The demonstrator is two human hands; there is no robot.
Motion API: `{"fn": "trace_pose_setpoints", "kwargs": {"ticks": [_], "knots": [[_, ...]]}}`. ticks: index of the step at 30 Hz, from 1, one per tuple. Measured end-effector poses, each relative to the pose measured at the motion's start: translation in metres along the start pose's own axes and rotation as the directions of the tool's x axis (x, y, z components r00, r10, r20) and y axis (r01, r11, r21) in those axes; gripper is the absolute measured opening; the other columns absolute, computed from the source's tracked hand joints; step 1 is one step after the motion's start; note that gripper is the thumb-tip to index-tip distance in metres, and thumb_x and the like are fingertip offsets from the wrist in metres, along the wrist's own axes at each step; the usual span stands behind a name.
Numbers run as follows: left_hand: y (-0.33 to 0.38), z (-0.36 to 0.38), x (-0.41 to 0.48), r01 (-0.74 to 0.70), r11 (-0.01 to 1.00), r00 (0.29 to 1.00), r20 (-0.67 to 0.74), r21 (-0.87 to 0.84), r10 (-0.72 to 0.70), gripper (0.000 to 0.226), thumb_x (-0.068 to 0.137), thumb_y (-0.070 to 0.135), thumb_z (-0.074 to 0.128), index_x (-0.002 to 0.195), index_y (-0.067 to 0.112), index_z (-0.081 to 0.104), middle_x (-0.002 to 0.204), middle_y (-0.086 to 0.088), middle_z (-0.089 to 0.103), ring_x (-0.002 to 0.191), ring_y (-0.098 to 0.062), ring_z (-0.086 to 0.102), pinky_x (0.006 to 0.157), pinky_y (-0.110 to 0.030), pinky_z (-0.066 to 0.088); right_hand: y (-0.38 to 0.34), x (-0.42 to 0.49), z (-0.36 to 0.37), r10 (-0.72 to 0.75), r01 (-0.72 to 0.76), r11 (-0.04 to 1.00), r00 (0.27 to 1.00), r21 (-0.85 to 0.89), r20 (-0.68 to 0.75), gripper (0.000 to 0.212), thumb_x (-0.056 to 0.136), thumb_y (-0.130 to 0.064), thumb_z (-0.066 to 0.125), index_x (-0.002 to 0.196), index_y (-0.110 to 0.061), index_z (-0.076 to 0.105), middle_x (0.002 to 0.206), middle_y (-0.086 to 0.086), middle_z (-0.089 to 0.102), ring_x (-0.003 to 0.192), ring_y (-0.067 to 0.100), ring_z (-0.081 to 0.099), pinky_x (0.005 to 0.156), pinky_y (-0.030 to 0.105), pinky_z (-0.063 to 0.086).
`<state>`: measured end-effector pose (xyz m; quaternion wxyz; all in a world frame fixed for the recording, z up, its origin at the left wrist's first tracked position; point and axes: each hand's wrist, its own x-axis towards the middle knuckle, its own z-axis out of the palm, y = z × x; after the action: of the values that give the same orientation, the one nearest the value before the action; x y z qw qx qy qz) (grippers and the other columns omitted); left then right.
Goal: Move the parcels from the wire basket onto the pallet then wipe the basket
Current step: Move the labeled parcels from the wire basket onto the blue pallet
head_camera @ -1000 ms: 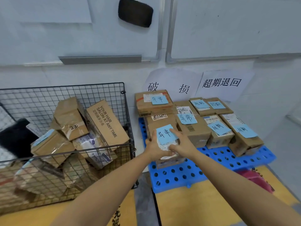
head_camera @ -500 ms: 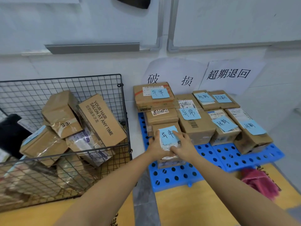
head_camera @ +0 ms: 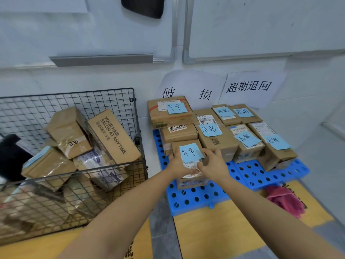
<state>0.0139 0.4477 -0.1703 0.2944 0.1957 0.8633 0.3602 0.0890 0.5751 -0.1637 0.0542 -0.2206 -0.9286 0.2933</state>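
Observation:
A small cardboard parcel with a blue sticky note on top stands at the front left of the blue pallet. My left hand holds its left side and my right hand holds its right side, fingers curled round it. Several more noted parcels sit in rows behind it on the pallet. On the left, the black wire basket holds several cardboard parcels, among them a long box printed "YOUR HAIR SALON AT ANY TIME".
A pink cloth lies on the yellow floor to the right of the pallet's front. Two paper signs hang on the wall behind the pallet. A black item sits at the basket's left edge.
Both hands stay on the small parcel, which sits in the same spot on the pallet. The head camera has shifted a little, so the scene appears slightly moved.

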Motion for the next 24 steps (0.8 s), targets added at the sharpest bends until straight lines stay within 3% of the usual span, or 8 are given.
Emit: {"fn": "trace_pose_setpoints", "kwargs": {"ticks": [3,6,9,12,15,17,19,24], "knots": [[0.019,-0.012,-0.012,-0.012,0.999,0.999,-0.046,0.039,0.014,0.114,0.071,0.032,0.079,0.148,0.012,-0.001,0.142,-0.001,0.037,0.129,-0.015,0.034,0.102,-0.02,0.034,-0.011,0.0,-0.023,-0.027,0.027,1.0,0.999,-0.01,-0.043,0.055,0.081,-0.029,0.061,0.133,-0.025,0.044,0.131,0.006,0.04,0.112,0.022,0.049,0.081,0.035,0.049],[0.043,-0.031,-0.03,-0.063,0.992,0.991,-0.11,0.111,0.075,0.121,0.069,0.041,0.078,0.148,0.017,-0.01,0.153,-0.013,0.006,0.141,-0.031,0.017,0.112,-0.038,0.029,-0.032,0.003,-0.05,-0.065,0.063,0.998,0.995,-0.028,-0.071,0.056,0.084,-0.028,0.059,0.136,-0.02,0.04,0.136,0.01,0.034,0.101,0.024,0.055,0.083,0.033,0.046],[0.062,-0.056,-0.049,-0.157,0.975,0.966,-0.179,0.157,0.185,0.116,0.073,0.038,0.077,0.149,0.019,-0.008,0.155,-0.013,-0.011,0.144,-0.03,0.007,0.112,-0.037,0.023,-0.055,0.003,-0.073,-0.114,0.115,0.993,0.986,-0.005,-0.119,0.061,0.082,-0.036,0.06,0.138,-0.023,0.038,0.142,0.01,0.028,0.115,0.025,0.049,0.094,0.032,0.041],[0.072,-0.084,-0.055,-0.165,0.963,0.949,-0.233,0.212,0.214,0.115,0.07,0.05,0.074,0.15,0.017,-0.003,0.155,-0.012,0.0,0.143,-0.03,0.008,0.114,-0.038,0.019,-0.077,0.002,-0.088,-0.156,0.156,0.988,0.981,-0.002,-0.116,0.078,0.066,-0.064,0.051,0.136,-0.032,0.037,0.14,0.01,0.03,0.125,0.029,0.041,0.101,0.047,0.04],[0.073,-0.113,-0.058,-0.116,0.942,0.936,-0.283,0.314,0.209,0.109,0.063,0.08,0.056,0.149,0.028,0.014,0.155,-0.006,0.017,0.144,-0.03,0.009,0.117,-0.041,0.006,-0.102,0.001,-0.094,-0.222,0.224,0.974,0.97,0.012,-0.098,0.074,0.076,-0.045,0.065,0.14,-0.026,0.034,0.142,0.012,0.026,0.131,0.029,0.034,0.107,0.042,0.034],[0.079,-0.132,-0.088,-0.141,0.915,0.907,-0.32,0.377,0.272,0.089,0.079,0.059,0.06,0.148,0.025,0.018,0.155,-0.007,0.016,0.143,-0.033,0.007,0.117,-0.042,0.008,-0.119,0.001,-0.095,-0.277,0.278,0.961,0.956,-0.004,-0.098,0.072,0.078,-0.035,0.068,0.141,-0.024,0.033,0.142,0.014,0.026,0.133,0.029,0.031,0.105,0.04,0.032],[0.072,-0.149,-0.108,-0.114,0.932,0.905,-0.352,0.343,0.241,0.093,0.082,0.042,0.066,0.15,0.018,0.006,0.156,-0.013,-0.001,0.143,-0.034,-0.001,0.117,-0.041,0.01,-0.136,0.003,-0.094,-0.297,0.296,0.955,0.951,-0.02,-0.089,0.074,0.078,-0.036,0.069,0.142,-0.026,0.031,0.144,0.013,0.023,0.132,0.031,0.031,0.105,0.039,0.032],[0.029,-0.194,-0.132,-0.014,0.961,0.867,-0.476,0.276,0.149,0.111,0.072,0.051,0.072,0.15,0.017,-0.001,0.156,-0.013,-0.008,0.144,-0.033,0.007,0.115,-0.042,0.019,-0.186,0.005,-0.08,-0.381,0.38,0.925,0.923,-0.031,-0.05,0.075,0.079,-0.037,0.067,0.142,-0.029,0.028,0.146,0.009,0.019,0.13,0.032,0.034,0.107,0.043,0.033]]}}
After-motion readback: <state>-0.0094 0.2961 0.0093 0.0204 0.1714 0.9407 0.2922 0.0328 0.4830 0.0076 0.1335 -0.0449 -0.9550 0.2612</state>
